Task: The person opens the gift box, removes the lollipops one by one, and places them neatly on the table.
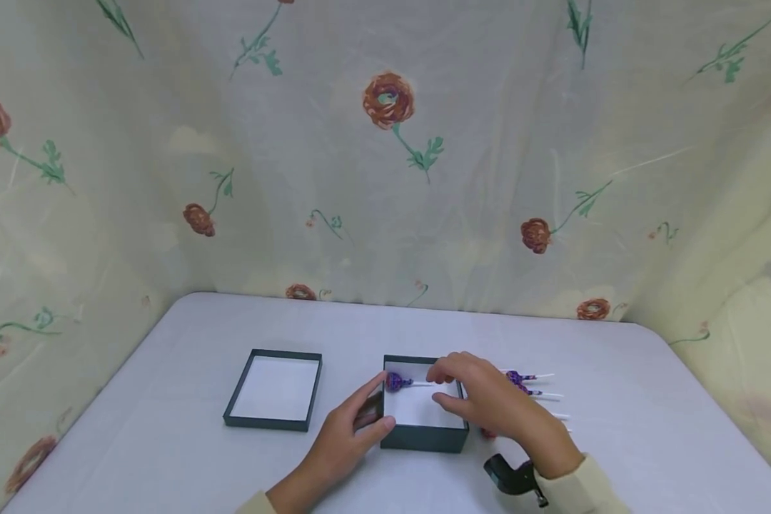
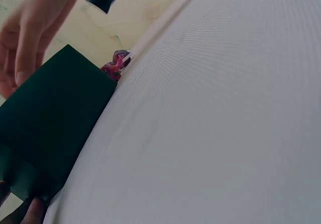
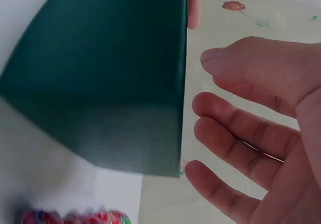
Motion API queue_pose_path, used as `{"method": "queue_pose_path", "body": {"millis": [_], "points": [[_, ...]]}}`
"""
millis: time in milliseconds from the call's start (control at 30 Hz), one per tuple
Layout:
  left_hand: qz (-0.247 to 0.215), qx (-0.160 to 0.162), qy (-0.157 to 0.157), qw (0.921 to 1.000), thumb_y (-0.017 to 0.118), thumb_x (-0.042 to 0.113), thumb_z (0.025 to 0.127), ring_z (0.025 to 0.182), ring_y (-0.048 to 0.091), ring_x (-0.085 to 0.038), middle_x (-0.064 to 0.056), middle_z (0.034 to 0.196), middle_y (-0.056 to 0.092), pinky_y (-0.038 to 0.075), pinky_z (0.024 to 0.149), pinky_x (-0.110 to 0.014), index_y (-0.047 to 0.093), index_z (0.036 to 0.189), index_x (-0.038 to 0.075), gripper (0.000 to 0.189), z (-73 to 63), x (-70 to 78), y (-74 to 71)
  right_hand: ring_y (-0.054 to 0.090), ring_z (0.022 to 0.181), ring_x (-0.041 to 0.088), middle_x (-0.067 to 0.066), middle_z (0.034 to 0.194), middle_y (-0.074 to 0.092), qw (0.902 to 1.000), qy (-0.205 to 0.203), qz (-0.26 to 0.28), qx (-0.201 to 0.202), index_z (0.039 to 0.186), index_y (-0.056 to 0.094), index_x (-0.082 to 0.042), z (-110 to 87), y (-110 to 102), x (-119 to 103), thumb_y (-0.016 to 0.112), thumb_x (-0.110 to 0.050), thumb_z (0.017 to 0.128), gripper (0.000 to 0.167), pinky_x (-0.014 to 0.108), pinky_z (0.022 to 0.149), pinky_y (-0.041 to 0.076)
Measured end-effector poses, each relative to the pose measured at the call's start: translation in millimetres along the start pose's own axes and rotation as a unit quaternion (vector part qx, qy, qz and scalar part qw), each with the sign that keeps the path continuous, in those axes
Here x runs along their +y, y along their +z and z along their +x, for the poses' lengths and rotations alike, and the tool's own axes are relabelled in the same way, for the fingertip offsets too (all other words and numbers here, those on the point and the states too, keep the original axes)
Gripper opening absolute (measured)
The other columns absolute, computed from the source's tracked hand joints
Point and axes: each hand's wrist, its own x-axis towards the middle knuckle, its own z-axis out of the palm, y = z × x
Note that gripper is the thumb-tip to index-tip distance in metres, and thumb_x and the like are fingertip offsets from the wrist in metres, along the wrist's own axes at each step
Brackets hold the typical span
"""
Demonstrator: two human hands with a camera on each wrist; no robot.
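A dark green box (image 1: 424, 438) with a white inside stands uncovered on the table. One lollipop (image 1: 395, 382) in a purple wrapper lies in its far left corner, stick pointing right. My left hand (image 1: 343, 432) rests against the box's left side, index finger by the far corner and thumb near the front one. Over the right part of the box hovers my right hand (image 1: 478, 392), thumb and fingers apart with nothing between them. The right wrist view shows its fingers (image 3: 225, 113) beside the box wall (image 3: 110, 58), slightly bent. The left fingertips (image 2: 35, 209) touch the box's lower end.
Left of the box lies a square green-rimmed lid (image 1: 273, 389), white inside up. Several wrapped lollipops (image 1: 519, 378) lie right of the box, partly hidden by my right arm. A black wrist-camera mount (image 1: 510, 477) hangs at the right wrist. Floral curtains (image 1: 385, 214) surround the white table (image 1: 193, 442).
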Motion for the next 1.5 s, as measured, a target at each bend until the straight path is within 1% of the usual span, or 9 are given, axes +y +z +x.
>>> {"method": "queue_pose_path", "body": {"millis": [200, 267, 367, 567, 767, 1000, 1167, 1367, 1500], "points": [[0.009, -0.001, 0.004, 1.0000, 0.064, 0.038, 0.093, 0.131, 0.047, -0.027, -0.001, 0.152, 0.037, 0.048, 0.099, -0.030, 0.037, 0.149, 0.031, 0.063, 3.6, 0.2, -1.5, 0.060, 0.097, 0.017, 0.003, 0.103, 0.067, 0.9995, -0.025, 0.008, 0.020, 0.109, 0.068, -0.012, 18.1, 10, -1, 0.073, -0.015, 0.087, 0.023, 0.039, 0.087, 0.057], [0.010, -0.001, 0.006, 0.9999, 0.063, 0.037, 0.093, 0.130, 0.048, -0.027, -0.002, 0.152, 0.037, 0.049, 0.099, -0.029, 0.036, 0.149, 0.031, 0.062, 4.6, 0.2, -2.0, 0.060, 0.097, 0.017, 0.004, 0.103, 0.068, 0.9992, -0.027, 0.010, 0.027, 0.109, 0.068, -0.011, 23.4, 14, -2, 0.073, -0.014, 0.086, 0.024, 0.038, 0.087, 0.057], [0.008, -0.003, 0.011, 0.9999, 0.063, 0.036, 0.094, 0.129, 0.049, -0.026, -0.005, 0.152, 0.037, 0.049, 0.098, -0.028, 0.036, 0.149, 0.031, 0.062, 5.4, 0.2, -2.8, 0.060, 0.096, 0.016, 0.004, 0.103, 0.068, 0.9991, -0.025, 0.009, 0.034, 0.108, 0.068, -0.010, 30.5, 20, -3, 0.073, -0.013, 0.086, 0.023, 0.037, 0.087, 0.056], [-0.001, -0.006, 0.012, 0.9999, 0.063, 0.035, 0.094, 0.131, 0.047, -0.025, -0.004, 0.153, 0.035, 0.048, 0.099, -0.026, 0.035, 0.150, 0.030, 0.062, 5.3, 0.1, -3.8, 0.062, 0.097, 0.018, 0.005, 0.104, 0.068, 0.9987, -0.020, 0.026, 0.039, 0.109, 0.068, -0.009, 40.4, 33, -4, 0.072, -0.010, 0.086, 0.023, 0.038, 0.089, 0.055], [-0.006, -0.009, 0.002, 0.9999, 0.063, 0.035, 0.094, 0.130, 0.048, -0.025, -0.003, 0.153, 0.034, 0.048, 0.098, -0.025, 0.034, 0.150, 0.032, 0.063, 3.6, -0.2, -3.3, 0.062, 0.095, 0.013, 0.001, 0.102, 0.069, 0.9983, -0.020, 0.017, 0.053, 0.107, 0.069, -0.011, 43.9, 44, -2, 0.073, -0.010, 0.085, 0.022, 0.033, 0.088, 0.056], [-0.019, -0.012, 0.009, 0.9997, 0.063, 0.033, 0.094, 0.129, 0.049, -0.025, -0.002, 0.154, 0.034, 0.048, 0.098, -0.024, 0.034, 0.149, 0.033, 0.062, 2.0, -2.6, -2.1, 0.061, 0.092, 0.010, -0.003, 0.098, 0.068, 0.9976, -0.004, -0.019, 0.067, 0.106, 0.070, -0.015, 43.5, 55, -3, 0.074, -0.012, 0.084, 0.022, 0.031, 0.086, 0.056], [-0.014, -0.008, 0.009, 0.9998, 0.063, 0.032, 0.094, 0.129, 0.049, -0.025, -0.004, 0.153, 0.035, 0.048, 0.098, -0.024, 0.035, 0.149, 0.033, 0.062, 0.2, -1.8, -3.0, 0.062, 0.096, 0.012, -0.002, 0.101, 0.069, 0.9971, 0.003, -0.043, 0.062, 0.108, 0.070, -0.015, 44.2, 58, -5, 0.075, -0.013, 0.083, 0.025, 0.034, 0.089, 0.055], [-0.031, -0.016, 0.016, 0.9992, 0.063, 0.029, 0.095, 0.129, 0.049, -0.027, -0.005, 0.153, 0.035, 0.048, 0.099, -0.027, 0.036, 0.149, 0.031, 0.061, -0.6, -1.0, -3.1, 0.063, 0.104, 0.019, 0.001, 0.109, 0.069, 0.9974, 0.035, -0.050, 0.040, 0.115, 0.067, -0.014, 43.5, 59, -5, 0.076, -0.015, 0.083, 0.033, 0.040, 0.093, 0.054], [-0.028, -0.017, 0.018, 0.9993, 0.062, 0.029, 0.095, 0.130, 0.048, -0.027, -0.004, 0.154, 0.034, 0.048, 0.099, -0.027, 0.035, 0.149, 0.030, 0.061, -0.2, 0.1, -4.1, 0.064, 0.105, 0.020, 0.003, 0.110, 0.069, 0.9969, 0.035, -0.061, 0.036, 0.117, 0.067, -0.013, 43.9, 59, -6, 0.076, -0.017, 0.083, 0.036, 0.042, 0.094, 0.054]]}}
